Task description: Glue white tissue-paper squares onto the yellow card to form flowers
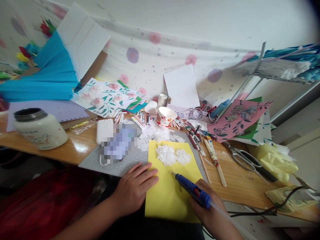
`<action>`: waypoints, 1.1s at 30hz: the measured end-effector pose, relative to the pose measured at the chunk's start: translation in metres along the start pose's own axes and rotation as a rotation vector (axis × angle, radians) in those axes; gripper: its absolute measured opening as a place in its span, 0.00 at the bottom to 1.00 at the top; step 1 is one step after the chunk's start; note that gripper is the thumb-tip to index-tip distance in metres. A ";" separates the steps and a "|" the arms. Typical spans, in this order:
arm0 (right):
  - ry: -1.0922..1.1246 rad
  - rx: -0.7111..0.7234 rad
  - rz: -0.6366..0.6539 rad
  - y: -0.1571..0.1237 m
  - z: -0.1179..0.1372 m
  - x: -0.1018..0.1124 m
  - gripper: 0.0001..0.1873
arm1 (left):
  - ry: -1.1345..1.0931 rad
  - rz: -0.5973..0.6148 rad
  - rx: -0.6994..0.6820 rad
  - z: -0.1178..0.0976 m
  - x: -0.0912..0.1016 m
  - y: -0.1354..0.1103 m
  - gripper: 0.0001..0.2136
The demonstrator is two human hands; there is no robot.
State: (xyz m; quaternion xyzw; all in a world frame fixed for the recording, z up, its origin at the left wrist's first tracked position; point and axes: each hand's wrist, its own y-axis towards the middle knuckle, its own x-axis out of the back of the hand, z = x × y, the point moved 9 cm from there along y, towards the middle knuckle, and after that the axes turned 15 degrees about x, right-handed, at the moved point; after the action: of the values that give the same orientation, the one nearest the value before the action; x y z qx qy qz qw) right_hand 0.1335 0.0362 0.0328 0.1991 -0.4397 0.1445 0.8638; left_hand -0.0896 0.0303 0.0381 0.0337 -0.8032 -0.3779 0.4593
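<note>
A sheet of yellow paper [172, 196] lies in front of me, its lower end reaching past the table edge. Two clusters of white crumpled paper petals [166, 155] sit on its upper half. My left hand [135, 186] rests with fingers stretched out on the sheet's left edge. In my right hand [208, 203] is a blue glue gun [191, 189], its nozzle pointing up and left, just below the petals. A clear glue stick trails from its back end. Whether the nozzle touches the paper, I cannot tell.
Loose white petals [147, 138] lie on the grey cutting mat [100, 161] beyond the sheet. A paper bowl [166, 116] stands behind them, with several markers [196, 141] around. Scissors [242, 158] lie at right, near a black cable [267, 210]. At left stands an open white jar [40, 130].
</note>
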 end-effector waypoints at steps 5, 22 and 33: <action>-0.049 -0.008 -0.028 -0.005 0.001 -0.002 0.10 | -0.013 0.003 0.007 0.001 0.001 0.000 0.20; -0.046 0.026 0.027 0.000 0.010 -0.001 0.07 | 0.013 -0.003 -0.001 0.000 0.000 0.000 0.20; -0.113 0.006 0.089 0.004 0.003 0.005 0.07 | -0.008 0.000 0.007 0.000 -0.001 0.000 0.19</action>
State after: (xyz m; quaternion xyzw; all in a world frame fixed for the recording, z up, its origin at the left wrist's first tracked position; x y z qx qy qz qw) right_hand 0.1326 0.0384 0.0392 0.1899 -0.4956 0.1730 0.8297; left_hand -0.0892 0.0309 0.0377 0.0335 -0.8063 -0.3752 0.4560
